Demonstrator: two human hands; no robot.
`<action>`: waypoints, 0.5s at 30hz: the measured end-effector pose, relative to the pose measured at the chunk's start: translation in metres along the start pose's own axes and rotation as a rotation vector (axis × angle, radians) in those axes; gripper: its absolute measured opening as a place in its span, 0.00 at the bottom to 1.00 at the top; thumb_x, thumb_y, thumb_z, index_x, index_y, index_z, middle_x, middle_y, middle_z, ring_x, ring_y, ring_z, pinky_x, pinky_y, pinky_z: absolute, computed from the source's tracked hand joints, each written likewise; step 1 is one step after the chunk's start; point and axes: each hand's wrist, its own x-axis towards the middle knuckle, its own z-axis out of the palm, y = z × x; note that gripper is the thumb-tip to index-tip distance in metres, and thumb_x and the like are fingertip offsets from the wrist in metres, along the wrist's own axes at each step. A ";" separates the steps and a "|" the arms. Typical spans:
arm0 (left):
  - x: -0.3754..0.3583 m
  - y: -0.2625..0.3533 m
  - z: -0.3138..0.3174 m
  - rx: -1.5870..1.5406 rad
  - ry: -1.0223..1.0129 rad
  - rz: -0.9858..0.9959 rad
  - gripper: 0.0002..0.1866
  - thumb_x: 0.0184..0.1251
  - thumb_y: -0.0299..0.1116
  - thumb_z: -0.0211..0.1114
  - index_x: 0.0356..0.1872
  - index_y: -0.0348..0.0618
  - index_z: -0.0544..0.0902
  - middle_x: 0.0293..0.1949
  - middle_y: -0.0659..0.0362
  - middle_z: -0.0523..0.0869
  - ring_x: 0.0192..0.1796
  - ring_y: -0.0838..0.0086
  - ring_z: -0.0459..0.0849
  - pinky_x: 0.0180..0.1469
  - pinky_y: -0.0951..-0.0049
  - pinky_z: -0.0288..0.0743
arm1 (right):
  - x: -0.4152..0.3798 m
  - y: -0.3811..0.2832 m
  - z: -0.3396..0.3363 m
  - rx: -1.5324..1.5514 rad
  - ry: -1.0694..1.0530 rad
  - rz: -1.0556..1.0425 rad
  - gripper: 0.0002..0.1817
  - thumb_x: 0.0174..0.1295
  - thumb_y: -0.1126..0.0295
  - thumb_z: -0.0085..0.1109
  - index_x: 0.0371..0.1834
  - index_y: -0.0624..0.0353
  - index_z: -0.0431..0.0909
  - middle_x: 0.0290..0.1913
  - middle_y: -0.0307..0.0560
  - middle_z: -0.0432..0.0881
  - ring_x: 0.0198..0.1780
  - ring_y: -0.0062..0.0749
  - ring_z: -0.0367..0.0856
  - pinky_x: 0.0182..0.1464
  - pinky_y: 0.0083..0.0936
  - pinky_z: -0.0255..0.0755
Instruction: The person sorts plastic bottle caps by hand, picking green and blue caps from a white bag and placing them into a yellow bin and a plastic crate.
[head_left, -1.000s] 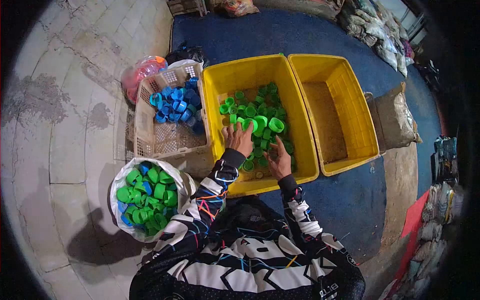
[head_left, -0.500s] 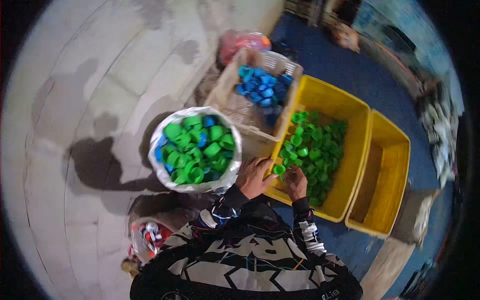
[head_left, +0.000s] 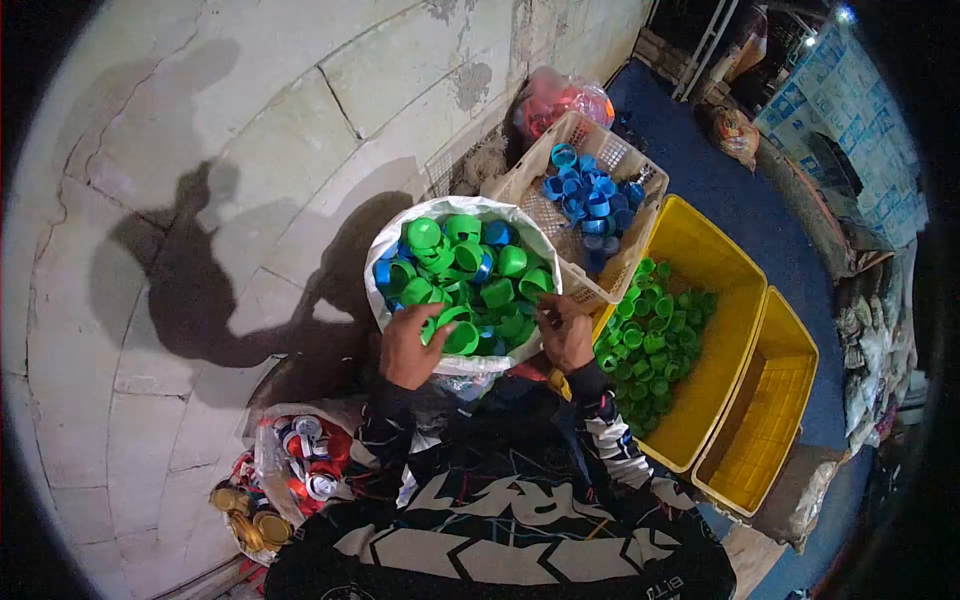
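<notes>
A white sack [head_left: 372, 262] with a rolled rim stands in front of me, filled with green plastic caps [head_left: 497, 292] and some blue caps [head_left: 496, 233] among them. My left hand [head_left: 410, 348] is over the sack's near left edge, thumb and fingers apart around a green cap that it does not clearly grip. At the right rim is my right hand [head_left: 566, 332], its fingers curled inward beside the green caps. What those fingers hold, if anything, is hidden.
Right of the sack, a beige crate [head_left: 640, 170] holds blue caps. A yellow bin [head_left: 730, 320] contains many green caps, with a second yellow bin [head_left: 765, 420] beside it. Bags of red, white and gold lids [head_left: 310, 455] stand at lower left, against the pale wall [head_left: 260, 130].
My hands have moved from the yellow bin's near edge to the sack, and have spread apart to its two sides. The green cap between them is no longer seen there. The view has shifted left.
</notes>
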 end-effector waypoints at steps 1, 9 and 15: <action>0.001 -0.008 -0.003 -0.011 0.032 -0.006 0.16 0.57 0.33 0.71 0.45 0.40 0.80 0.39 0.50 0.84 0.42 0.54 0.81 0.44 0.58 0.73 | 0.004 0.001 0.006 0.001 -0.008 -0.027 0.15 0.55 0.73 0.63 0.46 0.63 0.79 0.38 0.57 0.83 0.38 0.47 0.84 0.42 0.34 0.77; 0.016 -0.019 -0.022 0.067 0.124 0.059 0.13 0.58 0.30 0.70 0.43 0.40 0.82 0.39 0.50 0.85 0.39 0.58 0.84 0.41 0.63 0.76 | 0.081 0.006 0.047 -0.083 -0.067 -0.015 0.16 0.55 0.68 0.62 0.45 0.62 0.80 0.44 0.59 0.83 0.46 0.52 0.83 0.48 0.39 0.76; 0.010 -0.014 -0.023 0.019 0.109 -0.006 0.13 0.57 0.31 0.70 0.43 0.41 0.81 0.39 0.51 0.84 0.43 0.54 0.81 0.46 0.58 0.72 | 0.160 0.036 0.089 -0.415 -0.155 0.086 0.24 0.51 0.56 0.66 0.47 0.61 0.80 0.47 0.60 0.83 0.48 0.53 0.82 0.49 0.45 0.76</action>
